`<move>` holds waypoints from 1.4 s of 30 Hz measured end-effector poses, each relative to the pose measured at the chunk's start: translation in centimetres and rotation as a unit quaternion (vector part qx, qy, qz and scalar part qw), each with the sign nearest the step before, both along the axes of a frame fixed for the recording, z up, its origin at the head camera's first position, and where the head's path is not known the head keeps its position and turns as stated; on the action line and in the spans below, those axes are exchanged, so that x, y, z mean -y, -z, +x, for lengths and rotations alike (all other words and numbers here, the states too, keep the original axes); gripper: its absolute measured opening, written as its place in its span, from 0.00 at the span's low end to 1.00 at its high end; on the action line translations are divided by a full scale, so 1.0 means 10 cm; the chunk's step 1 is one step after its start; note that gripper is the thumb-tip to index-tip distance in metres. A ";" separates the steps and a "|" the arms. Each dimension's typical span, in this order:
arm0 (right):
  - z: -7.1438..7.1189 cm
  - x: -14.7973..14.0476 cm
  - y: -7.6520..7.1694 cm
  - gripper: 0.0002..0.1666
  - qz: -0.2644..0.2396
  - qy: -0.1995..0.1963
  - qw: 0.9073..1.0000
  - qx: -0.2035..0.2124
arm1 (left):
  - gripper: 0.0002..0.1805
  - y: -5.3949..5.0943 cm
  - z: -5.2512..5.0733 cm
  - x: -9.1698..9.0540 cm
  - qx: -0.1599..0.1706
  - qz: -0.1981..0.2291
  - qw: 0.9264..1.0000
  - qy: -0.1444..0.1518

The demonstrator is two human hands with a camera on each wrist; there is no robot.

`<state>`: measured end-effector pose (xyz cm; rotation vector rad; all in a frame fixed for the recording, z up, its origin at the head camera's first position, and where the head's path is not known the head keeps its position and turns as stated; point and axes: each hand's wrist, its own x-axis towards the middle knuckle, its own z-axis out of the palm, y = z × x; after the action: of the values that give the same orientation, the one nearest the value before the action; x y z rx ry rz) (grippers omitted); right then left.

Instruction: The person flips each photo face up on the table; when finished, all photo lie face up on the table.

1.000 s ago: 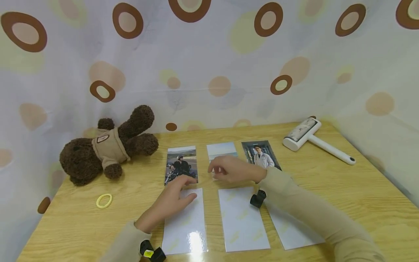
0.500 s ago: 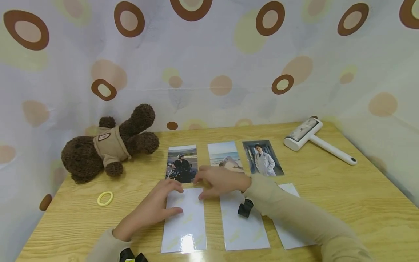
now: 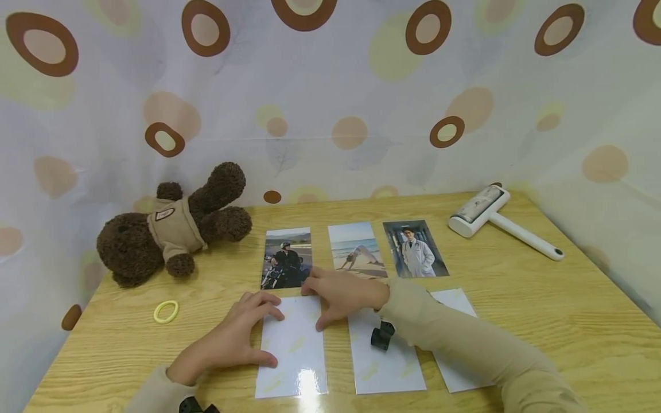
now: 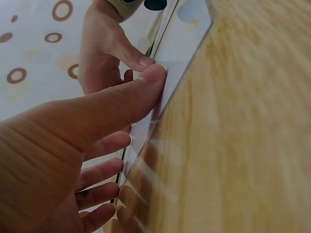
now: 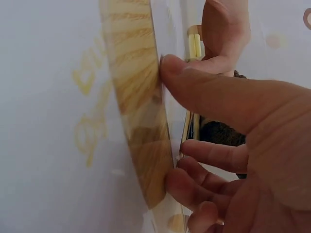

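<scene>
Head view has the left white card [image 3: 291,350] lying flat on the tabletop [image 3: 542,310], plain side up, long axis running straight away from the person, its far short end aimed at the motorbike photo [image 3: 286,258]. Left hand [image 3: 227,335] is at its left side, thumb well apart from the fingers. Right hand [image 3: 343,295] is by the far right corner, thumb and fingers also spread. Fingertips sit right at the card's edges in both wrist views, but can't tell how firmly they touch

Compared to a second ago, the right hand has come down and left off the beach photo [image 3: 356,244], so that one's showing now, and the left hand has dropped back nearer the person

Cards are thin, glossy rectangles with faint yellow marks, and the left one catches a bright glare. Tabletop is pale wood grain. Fuzzy brown teddy bear [image 3: 175,229] in a tan top lies on its side, with a smooth yellow ring [image 3: 166,311] nearby
</scene>
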<state>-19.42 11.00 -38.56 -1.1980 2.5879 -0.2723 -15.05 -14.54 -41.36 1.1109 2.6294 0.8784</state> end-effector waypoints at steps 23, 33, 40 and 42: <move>-0.02 0.09 -0.04 0.41 0.013 0.075 0.994 0.075 | 0.29 -0.03 0.07 -0.03 -0.005 -0.014 0.999 -0.035; 0.00 0.01 -0.03 0.35 -0.029 0.047 0.997 0.051 | 0.29 -0.05 0.09 -0.01 0.099 0.066 0.989 -0.083; 0.03 0.01 -0.06 0.39 -0.040 0.023 0.998 0.039 | 0.26 -0.02 0.04 0.01 0.302 0.233 0.924 -0.005; 0.03 0.02 -0.07 0.42 -0.058 0.006 0.997 0.057 | 0.26 -0.03 0.04 -0.01 0.344 0.270 0.899 0.015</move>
<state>-19.08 10.84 -37.83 -1.1692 2.5115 -0.4861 -14.68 -14.45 -41.06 0.7157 1.8225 1.6844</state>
